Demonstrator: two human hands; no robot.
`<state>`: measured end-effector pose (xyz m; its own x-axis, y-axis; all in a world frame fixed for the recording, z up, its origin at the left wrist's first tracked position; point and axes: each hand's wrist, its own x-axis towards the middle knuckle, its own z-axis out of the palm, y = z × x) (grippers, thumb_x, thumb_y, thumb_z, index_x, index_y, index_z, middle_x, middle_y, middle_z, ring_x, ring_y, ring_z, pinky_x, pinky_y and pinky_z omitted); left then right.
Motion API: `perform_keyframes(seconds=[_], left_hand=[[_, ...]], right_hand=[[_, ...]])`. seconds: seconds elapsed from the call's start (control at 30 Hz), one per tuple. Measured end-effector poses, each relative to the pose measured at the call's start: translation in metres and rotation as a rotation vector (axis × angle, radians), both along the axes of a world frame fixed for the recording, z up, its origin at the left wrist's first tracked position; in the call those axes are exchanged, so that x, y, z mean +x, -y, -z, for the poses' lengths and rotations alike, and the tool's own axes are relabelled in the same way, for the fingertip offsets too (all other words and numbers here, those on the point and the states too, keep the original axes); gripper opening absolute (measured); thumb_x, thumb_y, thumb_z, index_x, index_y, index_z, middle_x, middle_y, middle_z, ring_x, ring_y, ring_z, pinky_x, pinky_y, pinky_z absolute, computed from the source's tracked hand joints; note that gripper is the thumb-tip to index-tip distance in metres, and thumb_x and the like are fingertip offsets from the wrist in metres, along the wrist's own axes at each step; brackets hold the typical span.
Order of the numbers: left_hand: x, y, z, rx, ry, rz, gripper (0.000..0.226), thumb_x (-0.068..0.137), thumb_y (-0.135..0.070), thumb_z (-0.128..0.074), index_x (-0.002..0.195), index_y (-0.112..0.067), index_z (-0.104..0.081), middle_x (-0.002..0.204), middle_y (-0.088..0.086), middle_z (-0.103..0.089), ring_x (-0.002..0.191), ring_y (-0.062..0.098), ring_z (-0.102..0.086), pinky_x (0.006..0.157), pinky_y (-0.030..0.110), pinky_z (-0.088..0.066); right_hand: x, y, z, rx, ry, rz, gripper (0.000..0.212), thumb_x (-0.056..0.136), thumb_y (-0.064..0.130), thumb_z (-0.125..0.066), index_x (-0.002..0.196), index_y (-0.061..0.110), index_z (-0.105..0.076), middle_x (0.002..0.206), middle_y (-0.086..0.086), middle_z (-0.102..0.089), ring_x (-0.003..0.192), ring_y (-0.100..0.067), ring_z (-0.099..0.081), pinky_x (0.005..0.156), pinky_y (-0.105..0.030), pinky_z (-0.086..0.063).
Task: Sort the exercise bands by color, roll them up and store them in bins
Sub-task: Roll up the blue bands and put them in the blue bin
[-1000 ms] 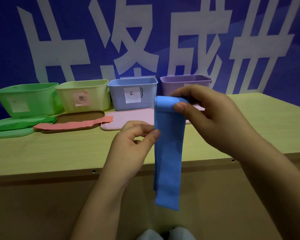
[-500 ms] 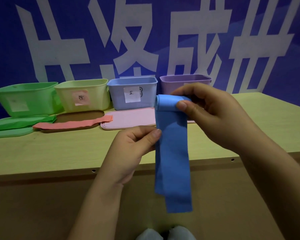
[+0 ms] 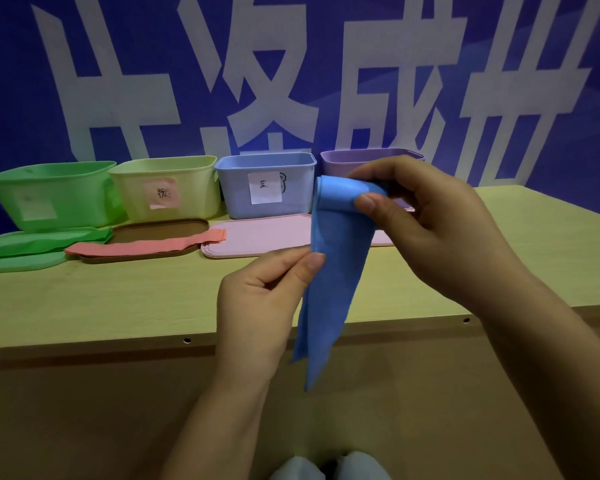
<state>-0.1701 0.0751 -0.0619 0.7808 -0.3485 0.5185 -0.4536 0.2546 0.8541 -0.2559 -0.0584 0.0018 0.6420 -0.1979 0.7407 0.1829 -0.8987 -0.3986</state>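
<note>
Head view, hands raised in front of a light wooden table [image 3: 499, 237]. At centre frame the right hand [image 3: 440, 230] grips the rolled top of a blue exercise band [image 3: 336, 258], thumb pressed on the front of the roll and fingers curled over and behind it. The left hand [image 3: 267, 299], lower and to the left, pinches the band's left edge just beneath the roll between thumb and forefinger, the remaining fingers curled in. The unrolled length of the band hangs down in front of the table's near edge, tapering and twisting slightly toward its lower end. Along the back of the table, from left to centre right of the frame, stand four open bins in a row: a green bin [image 3: 56, 195], a pale yellow bin [image 3: 167, 188] with a pink label, a light blue bin [image 3: 264, 185] with a white label, and a purple bin [image 3: 361, 157] partly hidden behind the right hand. In front of them lie a green lid [image 3: 18, 263] bearing a green band [image 3: 42, 242], a brown lid [image 3: 160, 230] crossed by a salmon-pink band [image 3: 142, 245], and a pink lid [image 3: 257, 237]. A blue wall banner [image 3: 291, 71] with large white characters fills the upper frame.
</note>
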Motion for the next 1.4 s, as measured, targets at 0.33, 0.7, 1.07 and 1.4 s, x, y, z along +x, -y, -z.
perform_keyframes(seconds=[0.33,0.7,1.07,1.4], left_hand=[[0.000,0.003,-0.001,-0.074,-0.170,0.045,0.028,0.065,-0.023,-0.070,0.093,-0.027,-0.063,0.074,-0.004,-0.074,0.076,0.012,-0.071,0.068,0.029,-0.057],[0.013,-0.005,-0.011,0.137,-0.180,0.374,0.019,0.074,-0.027,-0.065,0.092,-0.024,-0.070,0.090,-0.004,-0.074,0.088,0.015,-0.069,0.074,0.032,-0.056],[0.006,0.002,-0.008,0.196,-0.040,0.276,0.029,0.075,-0.044,-0.051,0.095,-0.032,-0.069,0.096,-0.011,-0.073,0.100,0.009,-0.065,0.095,0.041,-0.048],[0.016,0.010,-0.005,0.056,-0.155,0.389,0.017,0.078,-0.027,-0.066,0.090,-0.035,-0.075,0.096,-0.006,-0.074,0.101,0.013,-0.065,0.096,0.036,-0.046]], right_hand=[[0.003,0.000,0.004,0.007,0.009,-0.002,0.038,0.089,0.043,-0.044,0.114,0.017,-0.058,0.097,0.019,-0.048,0.088,0.009,-0.048,0.079,0.001,-0.038],[0.001,0.000,0.010,-0.051,-0.086,-0.047,0.016,0.092,0.029,-0.052,0.107,0.030,-0.052,0.102,0.014,-0.051,0.091,-0.003,-0.052,0.078,-0.010,-0.046],[0.000,-0.012,0.024,-0.172,0.059,-0.048,0.032,0.087,0.033,-0.049,0.107,0.011,-0.061,0.101,0.000,-0.058,0.091,-0.007,-0.052,0.081,-0.020,-0.046],[0.001,-0.007,0.026,-0.160,0.103,-0.014,0.029,0.087,0.030,-0.050,0.103,0.008,-0.061,0.100,-0.003,-0.059,0.090,-0.007,-0.050,0.081,-0.012,-0.045]])
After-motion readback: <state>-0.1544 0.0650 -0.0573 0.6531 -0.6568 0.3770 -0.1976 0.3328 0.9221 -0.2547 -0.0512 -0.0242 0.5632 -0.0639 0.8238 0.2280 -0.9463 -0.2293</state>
